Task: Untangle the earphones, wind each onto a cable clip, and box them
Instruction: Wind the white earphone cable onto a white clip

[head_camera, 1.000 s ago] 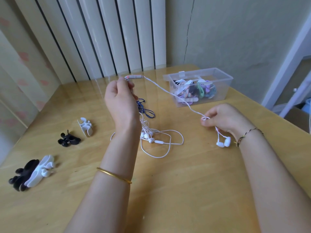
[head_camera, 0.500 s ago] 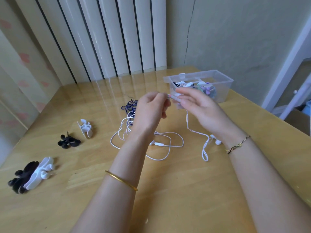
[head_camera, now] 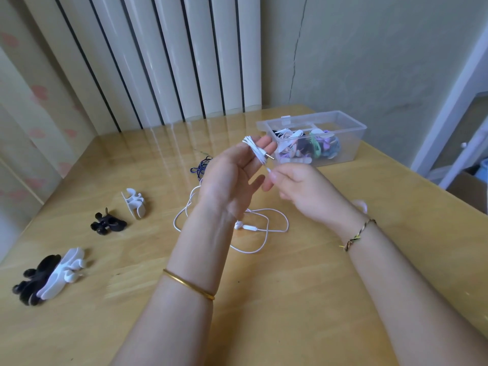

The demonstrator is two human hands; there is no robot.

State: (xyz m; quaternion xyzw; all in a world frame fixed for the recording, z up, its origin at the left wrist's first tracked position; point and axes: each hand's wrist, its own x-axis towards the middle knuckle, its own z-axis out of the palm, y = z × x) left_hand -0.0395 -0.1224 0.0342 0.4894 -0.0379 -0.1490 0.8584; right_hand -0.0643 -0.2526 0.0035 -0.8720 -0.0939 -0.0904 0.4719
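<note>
Left hand (head_camera: 232, 178) up, fingers straight and spread — cord (head_camera: 254, 147) wound round them. Right hand (head_camera: 298, 188) pinches the cord just below — box (head_camera: 353, 143) far right

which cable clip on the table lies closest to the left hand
The lone white clip, just beyond the single black clip; the overlapping pair lies farthest left.

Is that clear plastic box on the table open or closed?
Open. No lid covers the clear plastic box, and the wound earphones inside show from above.
</note>
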